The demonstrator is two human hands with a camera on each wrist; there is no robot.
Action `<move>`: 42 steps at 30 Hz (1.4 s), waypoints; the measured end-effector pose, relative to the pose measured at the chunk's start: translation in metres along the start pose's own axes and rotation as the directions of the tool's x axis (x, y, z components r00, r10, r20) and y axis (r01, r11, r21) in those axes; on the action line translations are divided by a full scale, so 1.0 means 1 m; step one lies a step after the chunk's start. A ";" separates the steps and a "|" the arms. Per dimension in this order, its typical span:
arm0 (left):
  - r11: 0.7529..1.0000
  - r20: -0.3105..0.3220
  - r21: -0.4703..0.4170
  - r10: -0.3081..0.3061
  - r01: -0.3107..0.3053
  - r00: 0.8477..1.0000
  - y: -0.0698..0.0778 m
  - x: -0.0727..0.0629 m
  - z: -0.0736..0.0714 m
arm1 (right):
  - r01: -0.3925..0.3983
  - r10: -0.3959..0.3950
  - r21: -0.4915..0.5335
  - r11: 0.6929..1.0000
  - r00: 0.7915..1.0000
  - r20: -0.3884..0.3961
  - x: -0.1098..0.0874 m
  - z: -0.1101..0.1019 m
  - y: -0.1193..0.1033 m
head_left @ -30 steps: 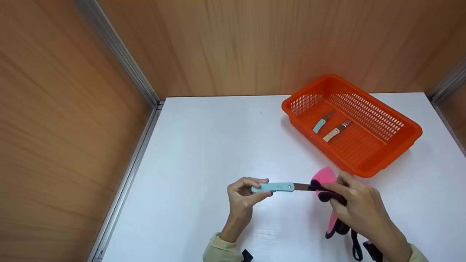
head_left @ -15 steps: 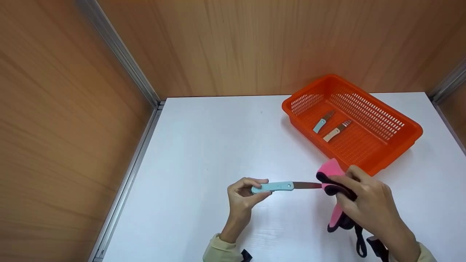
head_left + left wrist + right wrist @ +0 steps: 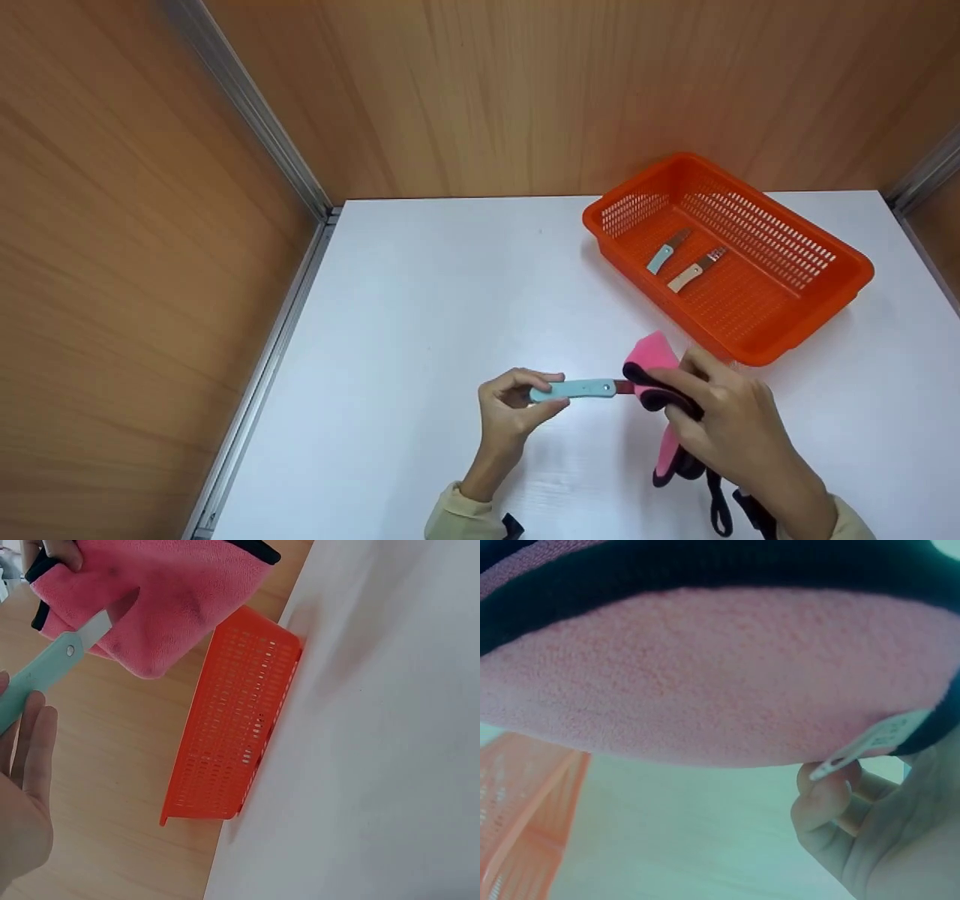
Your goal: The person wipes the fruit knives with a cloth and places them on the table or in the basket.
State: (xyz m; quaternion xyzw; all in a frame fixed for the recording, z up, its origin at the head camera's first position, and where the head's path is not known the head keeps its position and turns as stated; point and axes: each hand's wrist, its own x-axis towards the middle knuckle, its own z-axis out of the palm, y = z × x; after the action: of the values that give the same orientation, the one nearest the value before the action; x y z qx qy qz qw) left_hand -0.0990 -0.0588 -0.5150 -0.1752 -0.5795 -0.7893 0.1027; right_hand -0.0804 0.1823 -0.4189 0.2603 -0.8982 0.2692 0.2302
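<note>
A knife with a light blue handle point(image 3: 577, 388) is pinched at the handle's end between the thumb and fingers of my left hand point(image 3: 506, 420). My right hand point(image 3: 739, 420) grips a pink cloth with black edging point(image 3: 652, 352), folded around the blade. Just a short stretch of blade point(image 3: 624, 387) shows between handle and cloth; the tip is hidden. In the left wrist view the blade point(image 3: 96, 628) runs into a fold of the pink cloth point(image 3: 165, 607). The cloth point(image 3: 705, 675) fills much of the right wrist view.
Beyond my right hand stands an orange perforated basket point(image 3: 795, 319). Inside it lie a small blue-handled knife point(image 3: 661, 256) and a cream-handled utensil point(image 3: 685, 277) with a pronged-looking end. Wooden panels point(image 3: 480, 90) border the white table point(image 3: 420, 300) at the back and left.
My right hand and the cloth moved right along the blade toward its tip, then back left toward the handle, covering most of it. The left hand shifted slightly right with the knife.
</note>
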 end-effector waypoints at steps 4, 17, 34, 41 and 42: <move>0.999 0.019 0.004 0.037 -0.037 0.999 0.000 0.001 0.001 | -0.008 0.008 -0.001 1.000 0.999 0.040 0.001 0.007 -0.005; 0.993 0.063 -0.019 0.121 -0.120 0.991 0.004 0.003 0.002 | -0.060 0.067 -0.051 0.997 0.986 0.154 -0.004 0.015 -0.007; 0.997 0.006 -0.055 0.054 -0.054 0.999 0.006 0.003 -0.007 | -0.193 0.201 -0.062 0.979 0.963 0.179 -0.017 0.006 0.006; 1.000 -0.019 -0.017 0.019 -0.019 1.000 0.004 0.001 -0.012 | -0.255 0.262 -0.059 0.965 0.943 0.204 -0.022 0.003 0.012; 1.000 -0.022 -0.008 0.015 -0.015 1.000 0.003 0.001 -0.013 | -0.259 0.266 -0.060 0.964 0.942 0.205 -0.023 0.003 0.013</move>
State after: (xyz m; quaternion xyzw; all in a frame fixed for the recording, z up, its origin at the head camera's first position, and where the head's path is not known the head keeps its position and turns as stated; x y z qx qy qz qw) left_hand -0.1009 -0.0722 -0.5151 -0.1714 -0.5738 -0.7927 0.1142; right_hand -0.0714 0.1975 -0.4380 0.1617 -0.9484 0.2540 0.0996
